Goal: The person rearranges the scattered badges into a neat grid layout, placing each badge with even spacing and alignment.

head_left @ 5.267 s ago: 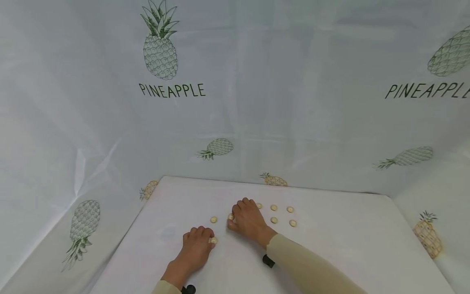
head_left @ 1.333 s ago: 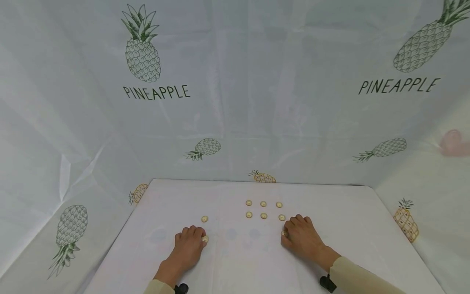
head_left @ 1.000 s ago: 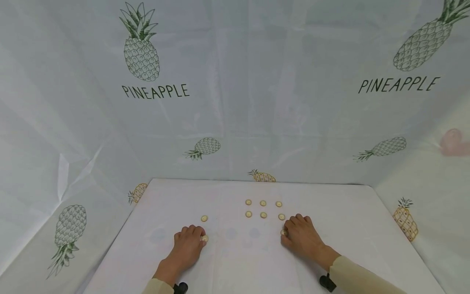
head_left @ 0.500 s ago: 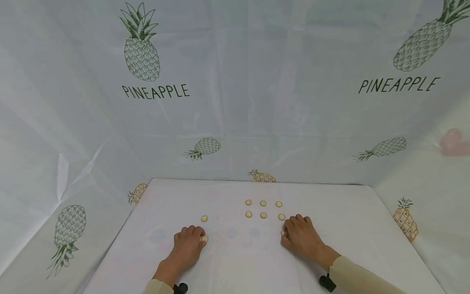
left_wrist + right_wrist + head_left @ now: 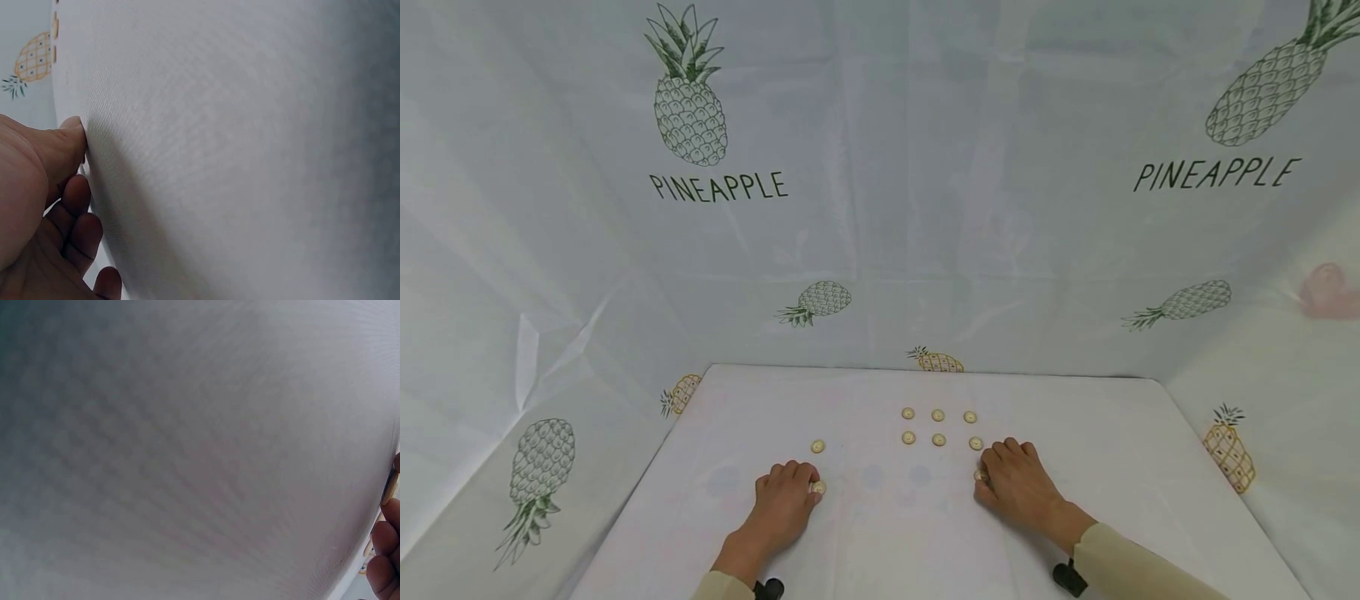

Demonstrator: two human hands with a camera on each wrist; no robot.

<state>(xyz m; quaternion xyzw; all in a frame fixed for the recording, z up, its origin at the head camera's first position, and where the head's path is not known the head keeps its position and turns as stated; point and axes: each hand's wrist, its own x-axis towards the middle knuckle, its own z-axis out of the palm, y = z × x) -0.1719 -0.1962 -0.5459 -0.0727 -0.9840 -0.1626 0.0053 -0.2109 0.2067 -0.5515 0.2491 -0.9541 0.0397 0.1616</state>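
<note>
On the white tabletop my left hand (image 5: 784, 504) pinches a small round cream disc (image 5: 819, 487) with a mark on its face. A second cream disc (image 5: 817, 447) lies just beyond that hand. To the right, my right hand (image 5: 1018, 483) holds another such disc (image 5: 981, 476) at its edge, partly covered by the fingers. In the right wrist view the fingers (image 5: 384, 540) touch a disc (image 5: 390, 487) seen edge-on. The left wrist view has the thumb (image 5: 72, 140) and curled fingers low against the table, their disc mostly hidden.
Several more cream discs lie in two short rows beyond my right hand, among them a back-row disc (image 5: 937, 415) and a front-row disc (image 5: 976, 443). A pale curtain (image 5: 880, 208) printed with pineapples hangs around the white tabletop (image 5: 1075, 400) at the back and sides.
Since the oldest frame my right hand has moved right, from a disc near the left hand to one in front of the rows. The view shifted slightly. Over the last second nothing visibly moves.
</note>
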